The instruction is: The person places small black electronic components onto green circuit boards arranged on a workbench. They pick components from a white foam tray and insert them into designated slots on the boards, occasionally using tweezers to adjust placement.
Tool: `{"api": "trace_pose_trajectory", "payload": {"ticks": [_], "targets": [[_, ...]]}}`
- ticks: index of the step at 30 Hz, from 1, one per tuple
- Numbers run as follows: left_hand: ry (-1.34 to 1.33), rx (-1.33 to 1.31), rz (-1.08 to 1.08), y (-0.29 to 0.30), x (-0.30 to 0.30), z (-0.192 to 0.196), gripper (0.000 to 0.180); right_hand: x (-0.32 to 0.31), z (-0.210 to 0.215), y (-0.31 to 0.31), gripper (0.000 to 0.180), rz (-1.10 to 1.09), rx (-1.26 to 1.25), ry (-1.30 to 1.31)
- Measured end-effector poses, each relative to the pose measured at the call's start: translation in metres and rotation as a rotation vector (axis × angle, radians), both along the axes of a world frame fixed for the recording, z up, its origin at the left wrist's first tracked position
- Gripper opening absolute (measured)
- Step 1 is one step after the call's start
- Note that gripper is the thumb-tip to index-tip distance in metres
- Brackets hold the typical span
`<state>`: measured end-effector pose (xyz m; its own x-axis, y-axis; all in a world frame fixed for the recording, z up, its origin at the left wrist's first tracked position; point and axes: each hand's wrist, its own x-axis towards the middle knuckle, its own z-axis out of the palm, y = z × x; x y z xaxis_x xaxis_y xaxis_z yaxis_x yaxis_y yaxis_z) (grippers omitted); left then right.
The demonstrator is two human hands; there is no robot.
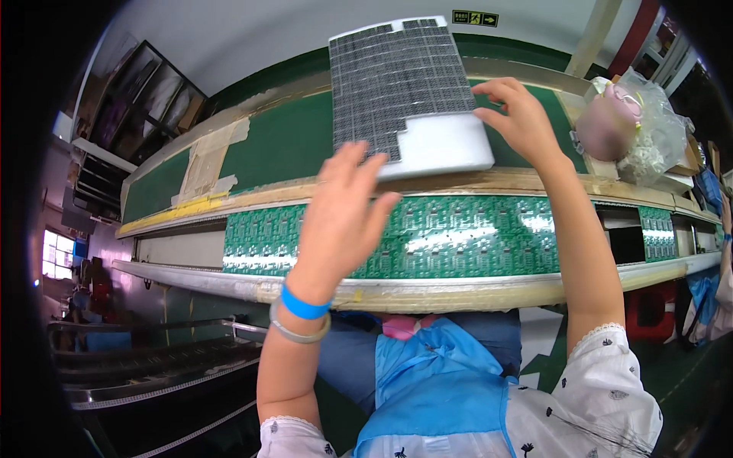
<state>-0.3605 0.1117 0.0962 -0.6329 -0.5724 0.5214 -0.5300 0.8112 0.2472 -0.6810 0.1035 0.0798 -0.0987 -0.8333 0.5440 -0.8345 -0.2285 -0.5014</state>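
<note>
- Person at a long green worktop [275, 145], both forearms reaching up from the lower edge of the view.
- White foam tray [439, 145] lies flat on the worktop, most of its top covered by rows of small dark components [397, 76]; the near right corner of the tray is bare white foam.
- Left hand [343, 214]: fingers spread and loose, fingertips at the tray's near left edge, seemingly touching it; holds nothing visible. Blue band and metal bangle [301, 324] on that wrist.
- Right hand [519, 114]: fingers partly curled, tips on the tray's right edge beside the bare corner; whether it pinches a part, cannot tell.
- Green circuit board panels [458, 237] run in a row on the lower conveyor track, just in front of the tray, between tray and person.
- Clear plastic bag with a pinkish bundle [626, 122] sits right of the tray, well apart from it.
- Step judged: steadying or squaring the tray on the worktop, both hands at its edges.
- Next move likely calls for a firm two-sided hold, tray kept level so the loose-looking components do not slide off.
</note>
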Motion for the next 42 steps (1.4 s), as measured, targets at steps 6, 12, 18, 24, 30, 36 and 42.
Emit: {"api": "trace_pose_trajectory", "payload": {"ticks": [6,12,18,24,30,36,42], "targets": [[-0.029,0.006,-0.164,-0.004,-0.092,-0.019,0.053,-0.009,-0.005,-0.034,0.044,0.180,0.147,-0.037],[-0.195,0.040,-0.109,0.004,-0.121,-0.039,0.066,-0.016,-0.023,-0.040,0.018,0.204,-0.027,0.718],[-0.135,0.023,-0.076,-0.002,-0.115,-0.052,0.057,-0.013,-0.053,-0.067,0.011,0.285,-0.617,0.678],[-0.114,0.083,-0.056,0.001,-0.130,-0.056,0.052,-0.028,-0.059,-0.064,0.014,0.233,-0.641,0.726],[-0.074,0.098,-0.055,-0.007,-0.122,-0.056,0.047,-0.017,-0.037,-0.057,0.013,0.134,-0.632,0.594],[0.819,1.059,-0.207,0.003,-0.133,-0.036,0.052,-0.007,-0.010,0.021,0.015,0.194,-0.749,0.401],[0.884,1.530,-0.411,0.021,-0.161,-0.029,0.037,-0.019,-0.022,0.085,0.015,0.223,-0.630,0.387]]}}
